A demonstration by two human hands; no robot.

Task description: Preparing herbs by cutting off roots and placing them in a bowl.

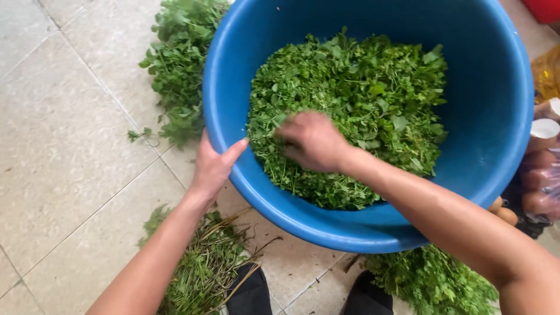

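A big blue plastic tub [484, 87] sits tilted on the tiled floor, holding a heap of picked green leaves [361, 99]. My left hand [213, 166] grips the tub's near-left rim, thumb hooked over the edge. My right hand [312, 140] is inside the tub, fingers curled down into the leaves near the heap's left side.
A pile of leafy stems [181, 58] lies on the floor left of the tub. Bare stalks [207, 262] lie near my left forearm, more greens [431, 280] at bottom right. Two dark shoes [251, 291] show at the bottom edge. Bagged items [542, 169] crowd the right edge.
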